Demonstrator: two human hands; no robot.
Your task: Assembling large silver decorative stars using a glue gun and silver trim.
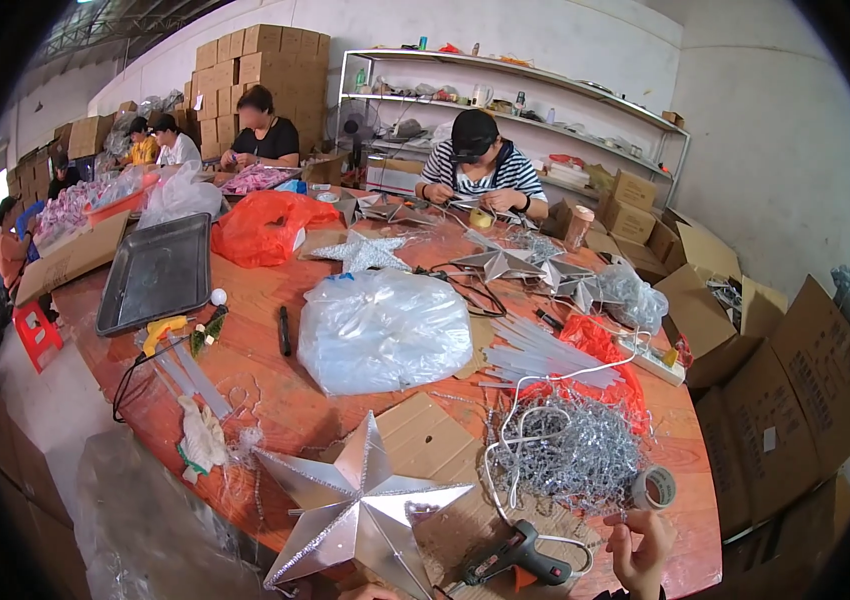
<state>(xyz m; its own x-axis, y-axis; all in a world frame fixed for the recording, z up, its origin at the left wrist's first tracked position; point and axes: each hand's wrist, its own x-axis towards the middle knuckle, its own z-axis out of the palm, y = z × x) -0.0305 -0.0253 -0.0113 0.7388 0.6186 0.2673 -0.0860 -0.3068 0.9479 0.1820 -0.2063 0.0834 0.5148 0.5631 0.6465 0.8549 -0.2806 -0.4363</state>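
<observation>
A large silver foil star [360, 495] lies at the front of the red-brown table, its raised edges trimmed with glitter. At its lower point, my left hand [370, 592] barely shows at the picture's bottom edge; its fingers are mostly hidden. My right hand [642, 555] is raised at the lower right, thumb and forefinger pinched together; what is between them is too small to name. Just beyond it are a tape roll [654, 487] and a heap of silver tinsel [570, 450]. Between my hands a black hot glue gun [520, 556] lies on cardboard, a white cord beside it.
A full clear plastic bag [385, 330] sits mid-table, with translucent glue sticks [555, 352] to its right. At left are a dark tray [155, 272], a yellow-handled tool [163, 332] and a glove [202, 437]. Co-workers sit across the table. Open cartons [785, 400] crowd the right side.
</observation>
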